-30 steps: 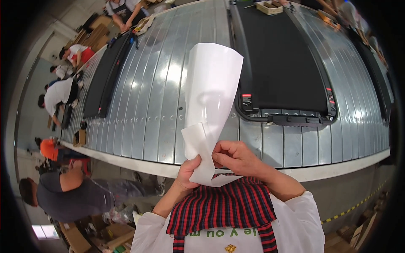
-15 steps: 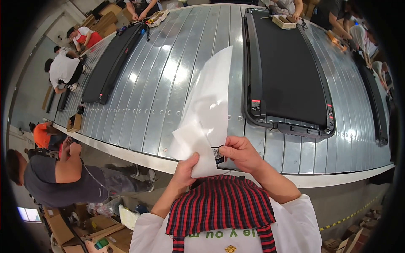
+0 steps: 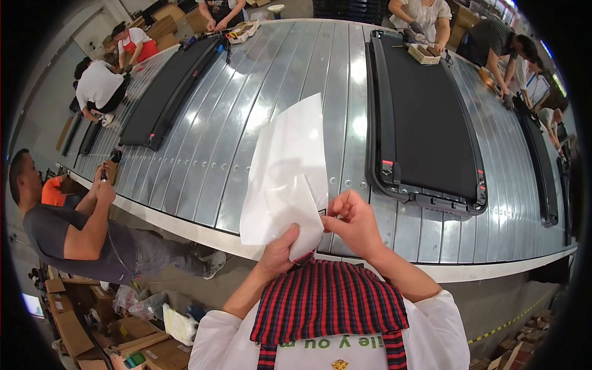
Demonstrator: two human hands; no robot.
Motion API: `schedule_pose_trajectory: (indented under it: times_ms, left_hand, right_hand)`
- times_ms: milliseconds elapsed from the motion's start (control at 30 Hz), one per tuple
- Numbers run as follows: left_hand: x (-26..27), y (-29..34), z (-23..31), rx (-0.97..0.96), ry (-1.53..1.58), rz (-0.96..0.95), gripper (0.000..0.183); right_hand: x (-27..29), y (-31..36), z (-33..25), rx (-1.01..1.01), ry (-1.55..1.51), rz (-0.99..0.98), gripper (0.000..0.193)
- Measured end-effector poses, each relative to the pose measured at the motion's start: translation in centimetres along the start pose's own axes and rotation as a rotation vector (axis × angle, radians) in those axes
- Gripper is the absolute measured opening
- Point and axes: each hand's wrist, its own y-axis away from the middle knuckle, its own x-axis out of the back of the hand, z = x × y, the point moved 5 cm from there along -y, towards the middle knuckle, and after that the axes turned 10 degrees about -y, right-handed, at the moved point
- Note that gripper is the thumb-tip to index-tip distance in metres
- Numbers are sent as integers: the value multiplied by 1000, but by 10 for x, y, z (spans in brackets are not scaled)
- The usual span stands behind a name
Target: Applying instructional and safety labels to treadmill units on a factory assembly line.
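Note:
I hold a large white glossy sheet of what looks like sticker paper, its lower part folded over, upright in front of my apron. My left hand is closed on its lower left part, thumb on the front. My right hand pinches with thumb and forefinger at the sheet's right edge. There a sliver of a black-and-white printed sticker shows; the rest of it is hidden behind the fold. A bit of red and black print peeks out under the sheet's lower end, above my striped apron.
A metal-slat worktable curves ahead. On it lie a black panel in a black frame at right, another black panel at left, and one far right. A person in dark grey stands at left; others work along the far side.
The sheet has swung left and its fold now covers most of the sticker. My right hand has shifted slightly right and stays pinched at the edge. The view has tilted up a little.

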Motion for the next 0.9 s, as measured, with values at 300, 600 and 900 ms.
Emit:
schedule_pose_trajectory:
  times_ms: [300, 600, 900]
  left_hand:
    - [22, -2, 12, -115, -24, 154, 36]
    - [29, 0, 24, -198, -167, 190, 34]
    - [30, 27, 45, -213, -488, 175, 36]
  right_hand:
    - [-24, -4, 3, 108, 476, -60, 11]
    - [-43, -2, -3, 218, 626, -41, 16]
    - [-61, 4, 3, 269, 579, -144, 19]
